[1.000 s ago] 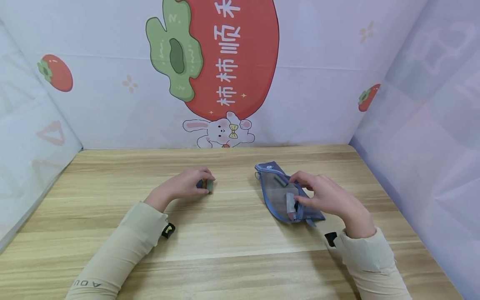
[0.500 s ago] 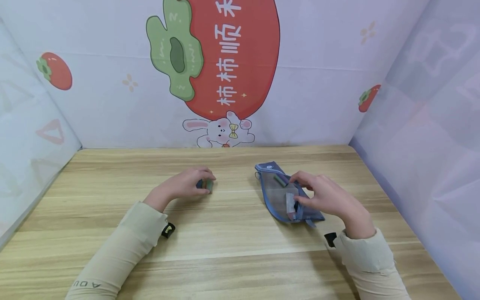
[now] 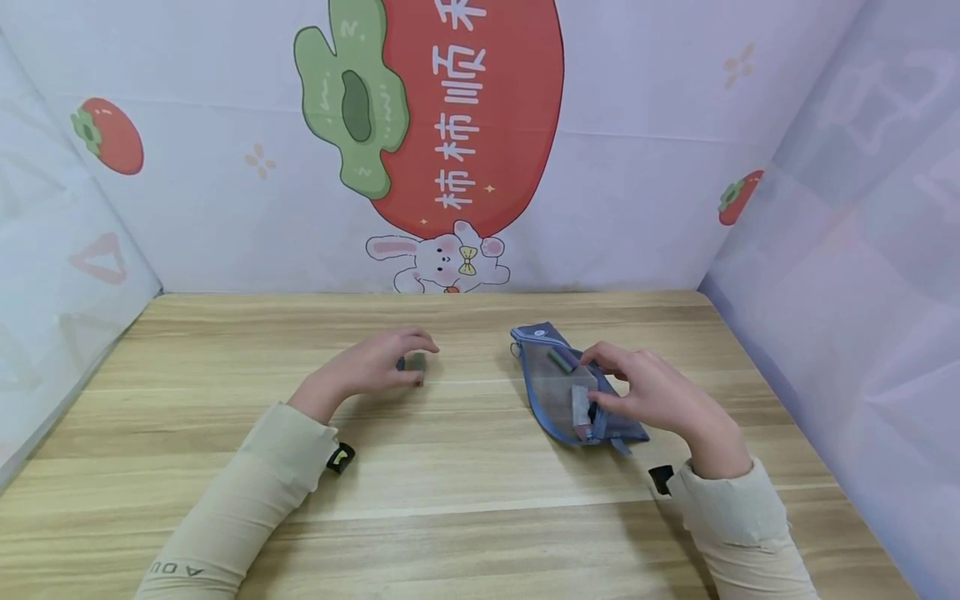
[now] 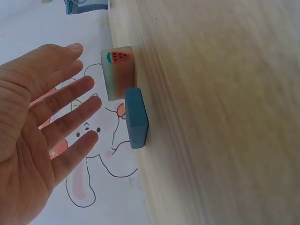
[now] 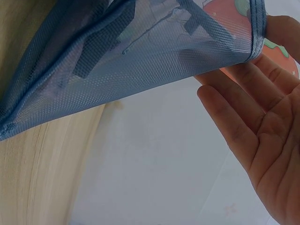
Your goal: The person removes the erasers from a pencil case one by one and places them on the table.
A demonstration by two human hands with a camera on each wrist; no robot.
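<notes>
- The right hand (image 3: 660, 396) pinches the edge of the pouch (image 3: 558, 392), a blue mesh bag lying toward the table's (image 3: 480, 500) right side; small blocks show through the mesh inside it.
- The left hand (image 3: 371, 367) hovers with fingers spread and straight, holding nothing.
- Two erasers (image 4: 124, 96) stand just beyond its fingertips, mid-table: one pale with a watermelon print, one blue, touching.

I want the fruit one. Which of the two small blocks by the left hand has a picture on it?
The pale green block, with a watermelon slice on its end. The blue block touching it is plain.
</notes>
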